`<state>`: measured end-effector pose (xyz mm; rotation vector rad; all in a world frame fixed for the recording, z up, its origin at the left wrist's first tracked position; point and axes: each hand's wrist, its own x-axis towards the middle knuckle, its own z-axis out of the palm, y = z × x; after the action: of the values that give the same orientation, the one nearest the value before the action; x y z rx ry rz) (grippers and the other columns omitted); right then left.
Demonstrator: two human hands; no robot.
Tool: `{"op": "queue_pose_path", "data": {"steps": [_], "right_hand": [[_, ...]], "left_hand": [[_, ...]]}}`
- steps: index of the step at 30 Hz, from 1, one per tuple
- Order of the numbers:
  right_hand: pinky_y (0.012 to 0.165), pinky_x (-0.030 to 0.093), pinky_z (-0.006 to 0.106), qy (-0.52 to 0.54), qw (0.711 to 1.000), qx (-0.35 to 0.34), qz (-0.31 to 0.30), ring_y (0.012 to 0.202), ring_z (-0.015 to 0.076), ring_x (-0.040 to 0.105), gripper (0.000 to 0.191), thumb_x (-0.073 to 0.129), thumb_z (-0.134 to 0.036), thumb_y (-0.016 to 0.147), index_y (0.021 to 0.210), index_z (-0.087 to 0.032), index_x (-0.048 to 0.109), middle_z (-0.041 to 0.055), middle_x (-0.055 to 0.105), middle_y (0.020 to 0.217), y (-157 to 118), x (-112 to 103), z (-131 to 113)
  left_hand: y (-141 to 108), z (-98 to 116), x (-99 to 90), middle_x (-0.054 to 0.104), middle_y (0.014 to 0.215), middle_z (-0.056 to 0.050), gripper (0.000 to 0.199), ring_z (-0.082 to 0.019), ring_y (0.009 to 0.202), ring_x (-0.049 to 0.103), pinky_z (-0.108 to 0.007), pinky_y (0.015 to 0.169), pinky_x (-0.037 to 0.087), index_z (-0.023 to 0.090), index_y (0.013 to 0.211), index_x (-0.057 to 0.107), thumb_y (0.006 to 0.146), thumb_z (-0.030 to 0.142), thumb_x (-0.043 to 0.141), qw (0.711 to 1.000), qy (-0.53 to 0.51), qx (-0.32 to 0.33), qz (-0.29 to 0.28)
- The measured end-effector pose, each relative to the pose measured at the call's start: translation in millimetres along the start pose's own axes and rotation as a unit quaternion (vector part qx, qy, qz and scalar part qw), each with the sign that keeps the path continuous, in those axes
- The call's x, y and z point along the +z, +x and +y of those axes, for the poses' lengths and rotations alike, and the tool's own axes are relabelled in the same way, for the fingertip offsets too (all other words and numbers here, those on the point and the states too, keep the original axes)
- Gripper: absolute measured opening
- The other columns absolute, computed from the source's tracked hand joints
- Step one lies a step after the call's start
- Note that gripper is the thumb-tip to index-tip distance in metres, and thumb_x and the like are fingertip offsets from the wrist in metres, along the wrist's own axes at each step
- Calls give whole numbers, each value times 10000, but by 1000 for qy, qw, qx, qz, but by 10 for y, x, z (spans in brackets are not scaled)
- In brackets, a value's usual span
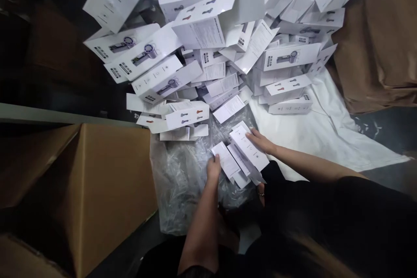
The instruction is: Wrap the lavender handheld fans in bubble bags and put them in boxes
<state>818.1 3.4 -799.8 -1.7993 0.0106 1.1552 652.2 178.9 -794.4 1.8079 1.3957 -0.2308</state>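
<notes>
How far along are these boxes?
Done, apparently: the heaped white boxes are mostly opened into shape. In hand: a small bunch between left hand and right hand. Left, probably: end flaps, open on many heaped boxes. Final count unclear.

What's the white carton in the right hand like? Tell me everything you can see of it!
The white carton is long and narrow, and looks like thin card. A row of small dark symbols with tiny print, too small to read, runs down its upward face. It slants above the see-through plastic sheet. The right hand grips its outer edge near the far end, and more white cartons sit close by its left side. Its inside is hidden.
</notes>
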Motion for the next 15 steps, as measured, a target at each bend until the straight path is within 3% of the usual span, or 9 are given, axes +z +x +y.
{"op": "queue_pose_path", "data": {"steps": [2, 4, 5, 8, 10, 12, 13, 15], "right_hand": [[1115, 306, 470, -7, 1000, -19, -1, 1323, 331, 382, 798, 512, -663, 797, 1427, -205, 336, 89, 417, 1443, -21, 1, 20], [1102, 328, 455, -20, 999, -49, -10, 1303, 323, 409, 729, 517, -645, 804, 1380, -214, 401, 80, 454, 1411, -4, -5, 34], [1086, 348, 454, -26, 998, -60, -20, 1276, 318, 441, 694, 511, -639, 811, 1355, -216, 429, 80, 490, 1376, 14, -14, 40], [1036, 396, 479, -40, 996, -65, -44, 1199, 306, 512, 642, 475, -632, 834, 1333, -229, 442, 73, 562, 1276, 69, -63, 69], [1070, 352, 488, -67, 994, -77, -32, 1269, 308, 443, 665, 456, -637, 841, 1372, -241, 398, 77, 506, 1340, 87, -89, 98], [1123, 244, 512, -125, 986, -105, -15, 1383, 335, 254, 790, 508, -664, 794, 1432, -242, 311, 98, 322, 1482, 93, -81, 117], [1137, 184, 532, -163, 979, -121, -13, 1416, 357, 136, 895, 563, -681, 742, 1459, -239, 259, 105, 186, 1539, 97, -62, 117], [1133, 109, 574, -228, 964, -133, -35, 1417, 403, -40, 1115, 675, -696, 613, 1491, -228, 171, 112, -58, 1568, 117, -11, 89]], "left_hand": [[134, 287, -299, 502, 1306, -220, 450, -319, 1299, 384, -480, 1042, 317, 118, 1269, 513, 880, 343, 487, 993, 48, 71, 80], [364, 670, -638, 370, 1414, -236, 564, -363, 1365, 242, -567, 1075, 206, 133, 1364, 420, 854, 341, 540, 934, 199, 242, 173], [493, 873, -785, 326, 1442, -230, 607, -382, 1372, 203, -608, 1074, 151, 144, 1390, 385, 836, 309, 570, 897, 270, 300, 181], [783, 1390, -1071, 419, 1363, -201, 559, -374, 1343, 247, -638, 1064, 94, 133, 1389, 379, 849, 169, 521, 816, 421, 386, 85], [783, 1575, -1171, 492, 1256, -193, 539, -368, 1286, 324, -626, 1050, 154, 100, 1379, 380, 852, 133, 493, 792, 456, 404, 38], [608, 1597, -1251, 487, 1237, -203, 635, -396, 1248, 351, -624, 1016, 227, 98, 1418, 310, 834, 188, 542, 801, 439, 402, 62], [473, 1547, -1281, 470, 1257, -212, 725, -414, 1237, 357, -621, 1001, 258, 109, 1443, 254, 814, 247, 586, 821, 411, 387, 82], [164, 1339, -1279, 437, 1311, -223, 915, -426, 1225, 386, -596, 991, 308, 133, 1469, 160, 750, 391, 664, 887, 318, 322, 90]]}}
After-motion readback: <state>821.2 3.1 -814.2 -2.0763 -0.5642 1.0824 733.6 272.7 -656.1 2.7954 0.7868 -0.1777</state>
